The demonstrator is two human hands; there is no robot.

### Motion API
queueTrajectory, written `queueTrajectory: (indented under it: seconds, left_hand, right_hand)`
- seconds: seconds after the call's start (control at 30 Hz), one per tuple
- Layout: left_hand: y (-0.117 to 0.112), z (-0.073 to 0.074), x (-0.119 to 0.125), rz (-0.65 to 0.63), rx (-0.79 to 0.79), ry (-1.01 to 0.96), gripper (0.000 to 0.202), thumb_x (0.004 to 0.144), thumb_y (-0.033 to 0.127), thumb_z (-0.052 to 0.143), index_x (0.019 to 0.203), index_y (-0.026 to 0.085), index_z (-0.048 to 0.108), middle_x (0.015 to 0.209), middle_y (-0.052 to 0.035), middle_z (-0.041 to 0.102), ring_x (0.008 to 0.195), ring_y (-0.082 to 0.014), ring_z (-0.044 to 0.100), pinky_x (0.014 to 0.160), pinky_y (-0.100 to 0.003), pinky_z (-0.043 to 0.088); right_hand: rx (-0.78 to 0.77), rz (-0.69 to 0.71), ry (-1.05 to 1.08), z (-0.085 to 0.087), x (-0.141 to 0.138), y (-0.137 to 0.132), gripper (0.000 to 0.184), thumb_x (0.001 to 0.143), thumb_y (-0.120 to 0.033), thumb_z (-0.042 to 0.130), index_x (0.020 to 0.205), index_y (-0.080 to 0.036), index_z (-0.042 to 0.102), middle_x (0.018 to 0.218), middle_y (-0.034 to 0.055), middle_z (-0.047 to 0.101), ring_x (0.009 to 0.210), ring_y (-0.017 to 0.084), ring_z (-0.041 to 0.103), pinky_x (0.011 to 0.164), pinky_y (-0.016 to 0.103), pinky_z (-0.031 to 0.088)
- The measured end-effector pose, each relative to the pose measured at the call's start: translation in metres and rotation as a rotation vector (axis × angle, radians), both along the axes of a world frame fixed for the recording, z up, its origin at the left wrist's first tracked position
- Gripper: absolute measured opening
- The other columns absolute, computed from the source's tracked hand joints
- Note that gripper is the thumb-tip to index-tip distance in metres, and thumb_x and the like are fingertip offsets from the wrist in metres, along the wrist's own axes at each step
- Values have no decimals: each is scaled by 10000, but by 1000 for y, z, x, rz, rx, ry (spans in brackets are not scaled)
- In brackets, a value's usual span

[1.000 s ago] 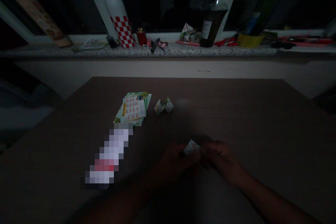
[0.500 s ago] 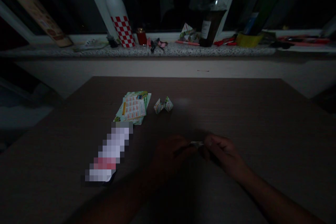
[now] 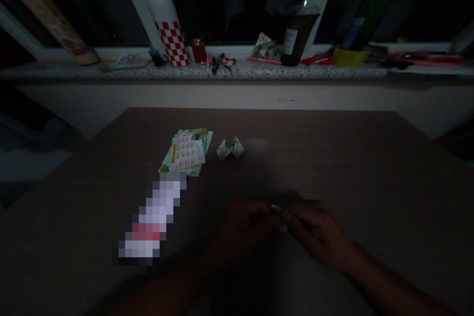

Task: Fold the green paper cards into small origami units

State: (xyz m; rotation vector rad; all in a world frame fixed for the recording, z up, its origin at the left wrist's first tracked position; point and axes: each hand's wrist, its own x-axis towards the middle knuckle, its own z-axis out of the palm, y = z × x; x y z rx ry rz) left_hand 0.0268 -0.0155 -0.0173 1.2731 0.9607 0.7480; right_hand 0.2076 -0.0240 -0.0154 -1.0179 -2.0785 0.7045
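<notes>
Low over the dark wooden table point(image 3: 351, 168), my left hand point(image 3: 246, 227) and my right hand point(image 3: 314, 229) meet, both closed on a small piece of folded paper point(image 3: 277, 209). Thumbs and fingers pinch it from both sides, and most of it is hidden behind them. Beyond my hands stands a small folded-paper figure point(image 3: 230, 148) with two pointed halves. To its left lies a stack of printed paper sheets point(image 3: 188, 152), the top one bearing rows of small orange print.
A blurred-out phone-like object point(image 3: 151, 219) lies left of my left arm. Along the granite windowsill point(image 3: 244, 73) stand a red-checked white bottle point(image 3: 172, 34), a small red jar point(image 3: 199, 51), a dark bag point(image 3: 294, 37), another folded-paper piece point(image 3: 264, 45) and a green bottle point(image 3: 377, 5).
My hands have come closer together and slightly nearer to me. The paper between them has tilted, and my right thumb now lies over it.
</notes>
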Motion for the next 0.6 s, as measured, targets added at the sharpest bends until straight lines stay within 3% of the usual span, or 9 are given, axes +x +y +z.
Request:
queueTrajectory:
  seconds: [0.17,0.33,0.47,0.6]
  left_hand:
    - [-1,0,-2,-75,34,-39,237,836,361,598,744,143,595,674,-12,664,629,-125,626,566,-193,431]
    - [-1,3,-3,-64,252,147,274,926,344,448,914,146,636,761,-36,679,703,-140,643,649,-223,457]
    - [-3,6,-1,-14,329,229,264,920,323,450,884,146,643,742,-35,675,691,-144,632,639,-232,450]
    - [-3,2,0,23,276,139,240,887,343,510,819,140,619,682,-25,642,617,-127,593,572,-216,433]
  right_hand:
    - [-114,7,30,0,2,-1,350,938,-249,449,601,-169,501,504,-51,397,430,65,391,449,210,291]
    - [-157,15,61,-1,4,2,373,942,-264,427,583,-173,475,485,-56,387,418,62,392,434,198,292]
    - [-167,7,70,-1,3,3,374,942,-265,420,582,-178,471,490,-54,383,422,67,385,431,205,287]
    - [-183,51,63,-2,0,3,352,946,-256,417,610,-178,489,506,-53,387,434,71,389,444,212,289]
